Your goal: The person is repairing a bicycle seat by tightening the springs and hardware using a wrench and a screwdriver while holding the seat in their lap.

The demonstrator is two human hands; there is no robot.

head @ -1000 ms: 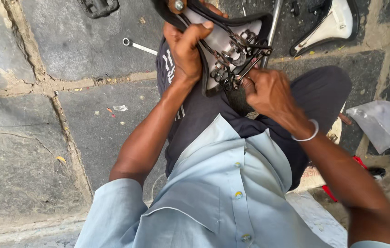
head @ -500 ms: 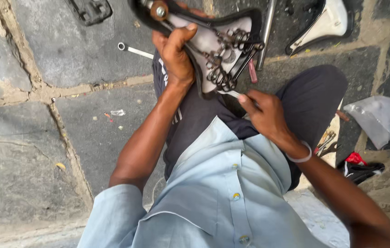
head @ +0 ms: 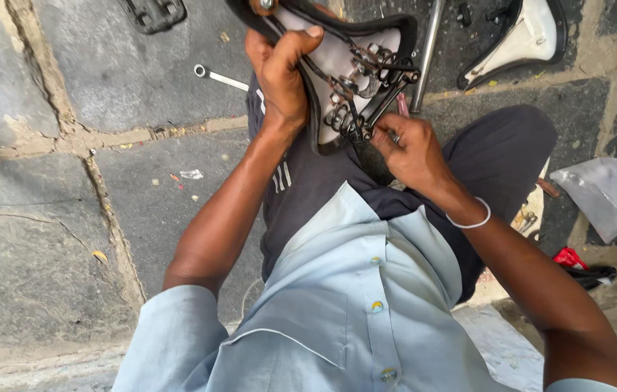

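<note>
An upside-down black bicycle saddle point(head: 337, 51) with a pale underside and dark metal rails and clamp point(head: 366, 87) rests over my lap. My left hand point(head: 279, 72) grips the saddle's left edge, thumb hooked over the rim. My right hand point(head: 406, 149) is closed on a small tool at the clamp's lower end, fingers pinched against the metal parts; the tool is mostly hidden. I sit in dark trousers and a light blue shirt.
On the stone floor lie a wrench point(head: 220, 77), a metal post point(head: 426, 54), a second white-and-black saddle point(head: 522, 40), a black part point(head: 152, 11), a grey plastic bag point(head: 602, 192) and a red-black item point(head: 577, 263).
The saddle and my left hand have shifted up and a little left in view. My right hand has stayed at the clamp, moving in under its lower end.
</note>
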